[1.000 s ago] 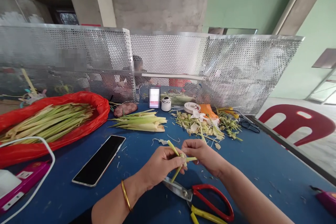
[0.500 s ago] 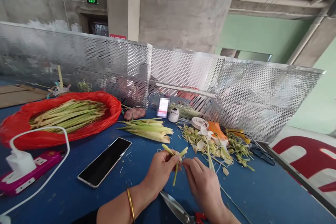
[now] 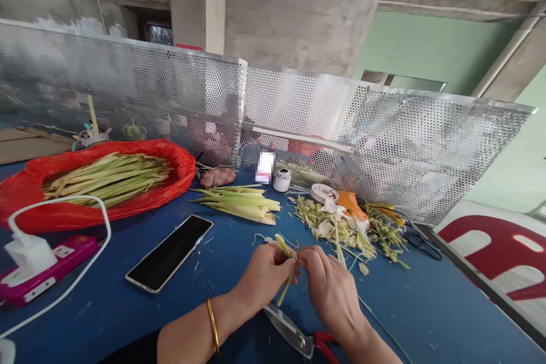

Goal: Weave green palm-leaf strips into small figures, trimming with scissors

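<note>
My left hand (image 3: 265,274), with a gold bangle on its wrist, pinches a few narrow green-yellow leaf strips (image 3: 282,244) that cross between thumb and fingers. One end sticks up and another hangs below. My right hand (image 3: 331,287) is closed and its fingertips meet the strips at the crossing; what they pinch is hidden. Beneath both hands lie scissors (image 3: 290,331) with red handles, partly covered by the right wrist. Thin white thread (image 3: 259,237) curls on the table just beyond the left hand.
A phone (image 3: 170,253) and a red bag of long leaves (image 3: 106,179) are on the left, near a purple power strip (image 3: 51,273). Ahead are a leaf bundle (image 3: 239,203), a white spool (image 3: 282,180) and leaf scraps (image 3: 336,227). A perforated metal screen (image 3: 298,102) stands behind.
My right hand has moved left and closed in on the strips at my left hand. The strip end pointing right is now covered. The view has tilted slightly downward.
</note>
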The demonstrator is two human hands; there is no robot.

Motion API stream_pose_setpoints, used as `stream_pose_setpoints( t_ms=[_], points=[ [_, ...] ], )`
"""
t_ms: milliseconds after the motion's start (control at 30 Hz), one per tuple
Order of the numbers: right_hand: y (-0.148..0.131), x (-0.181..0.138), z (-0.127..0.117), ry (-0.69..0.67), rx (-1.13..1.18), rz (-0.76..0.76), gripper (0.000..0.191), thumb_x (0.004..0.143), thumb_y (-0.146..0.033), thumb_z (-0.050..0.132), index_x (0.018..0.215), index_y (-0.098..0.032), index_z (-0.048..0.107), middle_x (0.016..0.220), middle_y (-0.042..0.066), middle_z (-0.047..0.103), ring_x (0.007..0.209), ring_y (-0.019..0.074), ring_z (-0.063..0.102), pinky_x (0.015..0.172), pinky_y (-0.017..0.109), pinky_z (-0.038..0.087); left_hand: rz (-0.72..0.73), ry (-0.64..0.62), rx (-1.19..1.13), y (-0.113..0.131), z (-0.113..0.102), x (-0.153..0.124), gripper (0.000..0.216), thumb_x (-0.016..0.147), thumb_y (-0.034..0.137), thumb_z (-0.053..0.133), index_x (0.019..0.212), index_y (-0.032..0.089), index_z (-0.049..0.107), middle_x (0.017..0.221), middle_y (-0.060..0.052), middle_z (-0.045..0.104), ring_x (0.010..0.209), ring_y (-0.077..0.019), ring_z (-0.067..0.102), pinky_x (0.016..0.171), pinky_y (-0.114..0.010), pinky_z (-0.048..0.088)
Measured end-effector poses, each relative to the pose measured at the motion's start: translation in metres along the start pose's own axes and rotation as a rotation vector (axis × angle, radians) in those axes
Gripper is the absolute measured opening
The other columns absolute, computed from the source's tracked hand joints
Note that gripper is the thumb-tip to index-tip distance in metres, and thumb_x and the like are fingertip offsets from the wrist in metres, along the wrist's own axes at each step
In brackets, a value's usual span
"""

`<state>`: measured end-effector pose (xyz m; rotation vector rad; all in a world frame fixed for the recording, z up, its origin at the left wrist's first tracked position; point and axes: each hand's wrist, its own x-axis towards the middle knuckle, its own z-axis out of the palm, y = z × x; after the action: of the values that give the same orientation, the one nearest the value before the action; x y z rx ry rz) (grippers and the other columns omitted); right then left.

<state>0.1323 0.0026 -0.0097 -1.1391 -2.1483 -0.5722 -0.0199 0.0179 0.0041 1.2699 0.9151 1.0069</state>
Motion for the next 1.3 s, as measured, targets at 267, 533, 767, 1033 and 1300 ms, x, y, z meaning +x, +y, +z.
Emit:
stream_pose_setpoints(
  t_ms=[267,533,767,1033,1300],
  points=[
    [-0.001,0.0,-0.001,-0.008,-0.058,0.122,0.021,0.092,-0.014,0.036,0.077,-0.02,0.05,0.057,-0.001,0.057,0.043,0.0128,0.047,0.048,0.026,0.021,0.112,-0.069,0.221,-0.008,-0.002,0.0,0.008,0.066,0.013,0.05,0.068,0.018,0.055,0.06,0.0,0.06,0.057,-0.0141,0.057,0.055,-0.024,0.041],
    [0.003,0.013,-0.014,-0.408,0.548,0.597,0.017,0.083,-0.018,0.045,0.069,-0.019,0.054,0.058,0.0,0.061,0.052,0.0135,0.053,0.049,0.023,0.027,0.357,-0.161,0.744,0.011,-0.012,-0.008,0.002,0.071,0.017,0.057,0.07,0.02,0.058,0.063,0.001,0.061,0.059,-0.0122,0.053,0.056,-0.022,0.034],
    [0.017,0.019,-0.022,-0.584,1.409,0.95,0.026,0.073,-0.039,0.065,0.066,-0.016,0.057,0.055,-0.003,0.056,0.038,0.0039,0.031,0.04,0.02,0.02,0.085,-0.292,0.063,0.021,-0.009,-0.007,0.011,0.074,0.026,0.063,0.075,0.017,0.056,0.067,-0.002,0.066,0.062,-0.0138,0.06,0.063,-0.025,0.047],
    [0.003,0.016,-0.015,-0.422,1.038,0.669,0.024,0.088,-0.034,0.048,0.068,-0.02,0.047,0.052,-0.006,0.043,0.045,0.0091,0.042,0.047,0.021,0.034,-0.051,0.076,-0.265,0.013,-0.01,0.001,0.027,0.065,0.034,0.075,0.074,0.016,0.056,0.068,-0.002,0.066,0.062,-0.0134,0.06,0.066,-0.027,0.05],
    [-0.01,0.013,-0.02,-0.111,1.052,0.362,0.019,0.094,-0.025,0.044,0.077,-0.021,0.052,0.097,0.007,0.06,0.092,0.018,0.056,0.08,0.027,0.045,-0.055,0.1,-0.267,0.011,-0.008,0.004,0.025,0.061,0.03,0.074,0.07,0.015,0.056,0.058,0.002,0.061,0.053,-0.0115,0.057,0.06,-0.026,0.048]
  ],
)
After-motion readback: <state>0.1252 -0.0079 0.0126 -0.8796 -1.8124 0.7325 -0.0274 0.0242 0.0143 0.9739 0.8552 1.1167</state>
